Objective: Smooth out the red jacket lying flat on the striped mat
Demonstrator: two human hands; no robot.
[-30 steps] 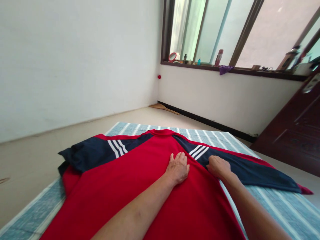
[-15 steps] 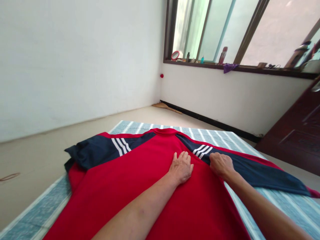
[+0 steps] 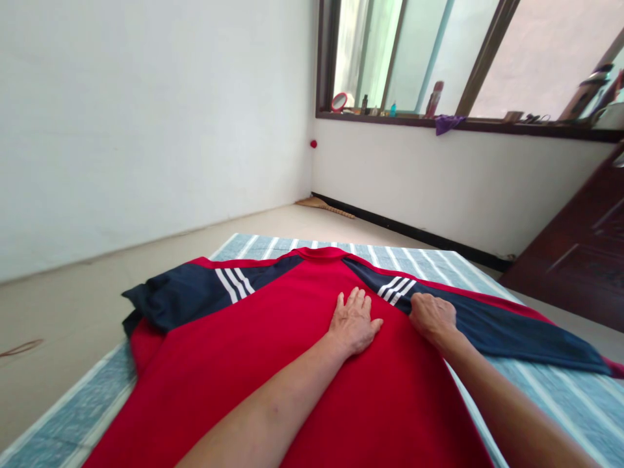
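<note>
A red jacket [image 3: 234, 383] with navy sleeves and white stripes lies spread out, collar pointing away from me. Its left sleeve is bunched and folded at the side, while the right one stretches out flat to the right. My left hand [image 3: 353, 322] rests flat on the red body below the collar, fingers a little spread. Closed at the right armpit, my right hand [image 3: 433, 316] grips the jacket where sleeve and body meet; its fingertips are hidden under the fist.
Beneath the jacket is a blue-and-white striped cloth [image 3: 550, 403] on a raised surface. A straw broom [image 3: 324, 207] lies by the wall corner. The windowsill [image 3: 390, 118] holds a red-rimmed mirror [image 3: 338, 101], bottles and a purple cloth [image 3: 447, 123]. At right stands a dark red door [image 3: 575, 240].
My left hand's fingers have spread a little wider on the jacket. My right hand keeps its grip in nearly the same spot. The camera view has shifted slightly.
</note>
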